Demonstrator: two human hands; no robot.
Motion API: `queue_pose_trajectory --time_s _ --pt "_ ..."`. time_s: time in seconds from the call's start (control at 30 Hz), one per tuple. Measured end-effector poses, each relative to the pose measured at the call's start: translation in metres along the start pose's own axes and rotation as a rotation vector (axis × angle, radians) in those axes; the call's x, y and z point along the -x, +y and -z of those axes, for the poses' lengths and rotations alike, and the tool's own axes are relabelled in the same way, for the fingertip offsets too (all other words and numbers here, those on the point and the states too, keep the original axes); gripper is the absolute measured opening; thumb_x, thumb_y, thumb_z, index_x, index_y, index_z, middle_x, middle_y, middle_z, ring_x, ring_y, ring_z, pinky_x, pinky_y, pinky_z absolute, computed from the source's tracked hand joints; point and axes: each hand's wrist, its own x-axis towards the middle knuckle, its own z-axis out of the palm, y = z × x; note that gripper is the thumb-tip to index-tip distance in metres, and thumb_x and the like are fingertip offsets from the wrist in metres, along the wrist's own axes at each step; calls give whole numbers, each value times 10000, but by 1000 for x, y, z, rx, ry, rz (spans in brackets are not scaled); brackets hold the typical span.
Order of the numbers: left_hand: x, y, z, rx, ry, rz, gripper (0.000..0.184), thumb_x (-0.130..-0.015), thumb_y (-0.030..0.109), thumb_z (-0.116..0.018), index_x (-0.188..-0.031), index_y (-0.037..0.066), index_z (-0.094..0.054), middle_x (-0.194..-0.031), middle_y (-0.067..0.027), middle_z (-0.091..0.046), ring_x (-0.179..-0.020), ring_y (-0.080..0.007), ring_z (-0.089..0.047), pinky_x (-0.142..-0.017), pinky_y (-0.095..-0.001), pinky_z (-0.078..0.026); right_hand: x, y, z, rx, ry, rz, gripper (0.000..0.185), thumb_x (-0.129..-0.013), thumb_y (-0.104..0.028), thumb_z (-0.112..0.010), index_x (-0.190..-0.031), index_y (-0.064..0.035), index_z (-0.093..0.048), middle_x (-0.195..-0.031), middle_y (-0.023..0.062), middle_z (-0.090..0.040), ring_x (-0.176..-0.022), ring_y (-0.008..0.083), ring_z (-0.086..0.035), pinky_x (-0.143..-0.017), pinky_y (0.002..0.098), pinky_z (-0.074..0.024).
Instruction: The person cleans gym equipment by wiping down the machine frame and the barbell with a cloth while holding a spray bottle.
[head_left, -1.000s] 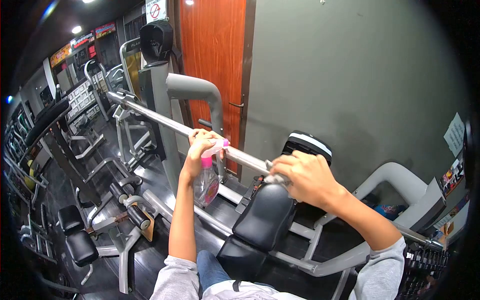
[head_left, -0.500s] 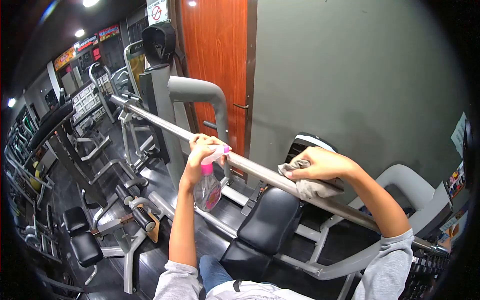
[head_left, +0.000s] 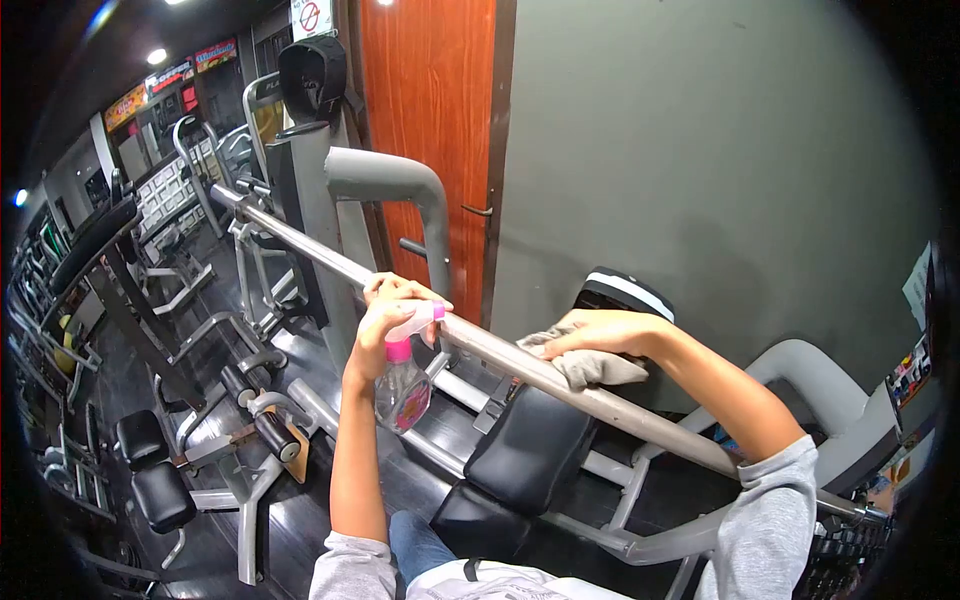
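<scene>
A long metal barbell (head_left: 650,428) runs slantwise across the view, from the far upper left to the lower right. My left hand (head_left: 388,312) is closed at the bar, with the clear spray bottle (head_left: 403,392) hanging from it. The bottle has a pink collar and a white and pink trigger head. My right hand (head_left: 612,334) presses a crumpled grey-beige cloth (head_left: 605,370) onto the bar, to the right of my left hand. Its fingers are bent over the cloth. Below the bar stands a black padded bench (head_left: 530,450).
Grey rack uprights (head_left: 385,170) stand beyond the bar, with a black cap (head_left: 312,80) on top. Behind them are an orange wooden door (head_left: 430,100) and a grey wall (head_left: 700,130). A leg machine with black pads (head_left: 160,495) stands at left. Dumbbells (head_left: 845,555) sit at lower right.
My right hand and the cloth have slid left along the bar, closer to my left hand. My left hand still holds the spray bottle at the bar. The view has shifted slightly.
</scene>
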Motion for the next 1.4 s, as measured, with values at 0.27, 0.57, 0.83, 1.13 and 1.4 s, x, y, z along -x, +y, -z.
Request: queue_pose_trajectory --time_s 0.27,0.57,0.83,1.13,1.4 --pt "1 4 -4 80 6 37 628 -831 494 -408 -1071 18 -740 -742 -46 -712 -927 -140 -493 -1029 -348 -231 92 -15 -16 326 271 17 434 -877 -400 -728 -1125 -45 -767 -1023 158 -759 -966 259 -711 -891 380 -531" --pt "4 36 -27 -33 -15 -67 381 -900 304 -519 -953 1 -744 -1144 -109 -729 -1299 -301 -561 -1248 -572 26 36 -49 -82 919 781 430 354 -722 -122 -790 -1072 -92 -749 -957 67 -684 -897 257 -683 -738 399 -564" --pt "1 58 -57 94 -171 14 469 -947 354 -437 -1006 14 -753 -902 -75 -748 -1091 -241 -669 -1263 -523 4 109 -24 -100 1164 817 322 162 -830 -131 -689 -986 -126 -731 -988 18 -680 -870 206 -653 -630 342 -579" --pt "7 39 -62 44 -207 -45 503 -947 380 -387 -1119 47 -722 -957 -29 -729 -1041 -163 -562 -1086 -367 -218 55 -31 -134 1381 1052 354 99 -848 -168 -663 -866 -74 -689 -861 27 -590 -875 163 -612 -550 275 -546" --pt "6 41 -55 56 -274 -62 537 -943 393 -386 -1177 45 -722 -955 -39 -733 -1082 -161 -550 -1121 -397 -187 54 -22 -162 1055 1208 217 107 -838 -187 -667 -908 -118 -710 -948 -3 -612 -902 160 -615 -593 308 -553"
